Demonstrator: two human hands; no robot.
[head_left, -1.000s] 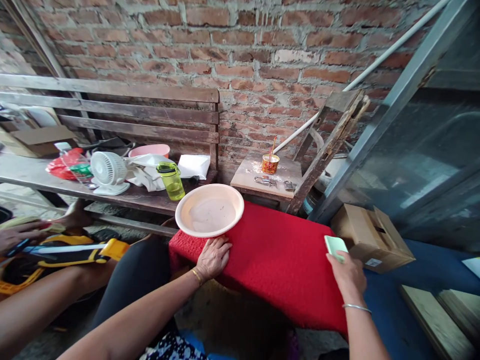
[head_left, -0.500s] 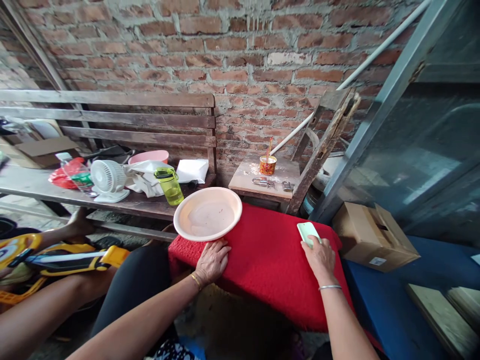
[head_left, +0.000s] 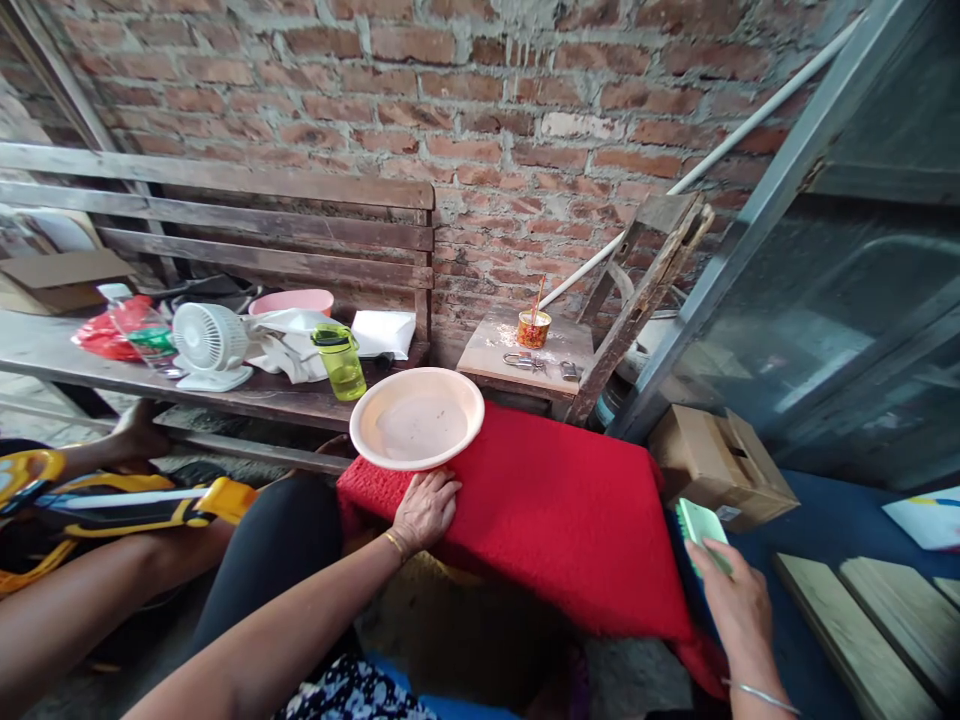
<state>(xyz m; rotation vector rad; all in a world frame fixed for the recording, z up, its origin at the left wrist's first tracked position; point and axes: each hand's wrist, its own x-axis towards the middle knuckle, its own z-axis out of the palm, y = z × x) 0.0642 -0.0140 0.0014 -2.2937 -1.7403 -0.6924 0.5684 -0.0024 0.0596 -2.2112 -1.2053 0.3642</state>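
My right hand (head_left: pixel 741 598) is closed around a pale green scrubbing brush (head_left: pixel 703 532), held beyond the right edge of a red cloth (head_left: pixel 562 510). Green bristles show along the brush's left side. Flat on the near left part of the cloth lies my left hand (head_left: pixel 427 508), fingers stretched out. Just beyond its fingertips stands a cream plastic basin (head_left: pixel 420 425), with small dark specks inside. The cloth covers a low table or bench and drapes over its sides.
A wooden bench (head_left: pixel 300 232) carries a white fan (head_left: pixel 211 340) and a green bottle (head_left: pixel 341 362). An old chair (head_left: pixel 491 350) holds a tin with incense sticks (head_left: pixel 533 330) and padlocks. At right are a cardboard box (head_left: pixel 694 465) and boards (head_left: pixel 847 620). Another person's leg (head_left: pixel 142 570) is at left.
My right hand has moved with the brush from the top of the red cloth to the right, past its edge, tilting the brush so its bristles show. My left hand stays on the cloth.
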